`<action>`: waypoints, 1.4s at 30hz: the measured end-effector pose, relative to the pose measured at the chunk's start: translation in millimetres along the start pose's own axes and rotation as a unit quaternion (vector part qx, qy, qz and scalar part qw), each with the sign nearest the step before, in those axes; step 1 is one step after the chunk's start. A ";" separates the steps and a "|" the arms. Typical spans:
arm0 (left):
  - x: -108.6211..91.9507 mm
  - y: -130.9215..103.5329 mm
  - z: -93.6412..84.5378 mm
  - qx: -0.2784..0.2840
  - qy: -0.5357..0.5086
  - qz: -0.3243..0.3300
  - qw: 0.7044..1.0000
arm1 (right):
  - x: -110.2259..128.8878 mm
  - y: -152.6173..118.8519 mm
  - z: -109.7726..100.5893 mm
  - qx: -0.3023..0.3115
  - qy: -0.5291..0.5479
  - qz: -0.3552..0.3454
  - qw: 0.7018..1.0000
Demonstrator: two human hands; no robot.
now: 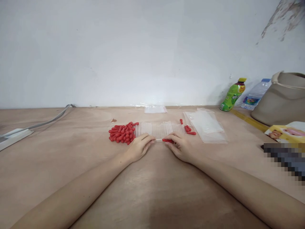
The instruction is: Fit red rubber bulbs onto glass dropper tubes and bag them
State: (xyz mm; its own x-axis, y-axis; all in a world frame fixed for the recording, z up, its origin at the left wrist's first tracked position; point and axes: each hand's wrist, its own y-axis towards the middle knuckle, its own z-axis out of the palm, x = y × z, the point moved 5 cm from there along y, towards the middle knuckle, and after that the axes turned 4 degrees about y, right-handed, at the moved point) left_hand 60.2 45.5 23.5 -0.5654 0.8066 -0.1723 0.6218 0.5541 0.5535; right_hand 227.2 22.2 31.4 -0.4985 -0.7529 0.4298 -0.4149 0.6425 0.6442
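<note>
Between my hands lies a thin clear tube (158, 140), its left end pinched in the fingers of my left hand (140, 147). My right hand (178, 147) grips a red rubber bulb (167, 140) that meets the tube's right end; how far the tube goes in is hidden. Just beyond the hands, many clear tubes (154, 128) lie side by side in a row. A heap of red rubber bulbs (122, 133) sits left of the row, close to my left hand. Several loose red bulbs (188, 129) lie at its right end.
Clear plastic bags (207, 125) lie to the right, another (155, 109) by the wall. A green-labelled bottle (233, 95), a water bottle (254, 95) and a beige bin (281, 98) stand at right, behind a yellow pack (286, 131). At left is a power strip (16, 138) with a grey cable (54, 116).
</note>
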 end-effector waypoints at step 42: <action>-10.0 -0.7 2.6 0.001 0.015 0.072 0.997 | -15.5 -2.2 8.2 0.004 0.095 -0.001 0.995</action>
State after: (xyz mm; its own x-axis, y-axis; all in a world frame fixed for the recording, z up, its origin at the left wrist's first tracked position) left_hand 66.8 37.6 22.7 -0.4857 0.8716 -0.0663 0.6993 0.4330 0.5688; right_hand 229.6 33.6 18.1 -0.3449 -0.7667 0.5415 -0.4221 0.6420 0.6401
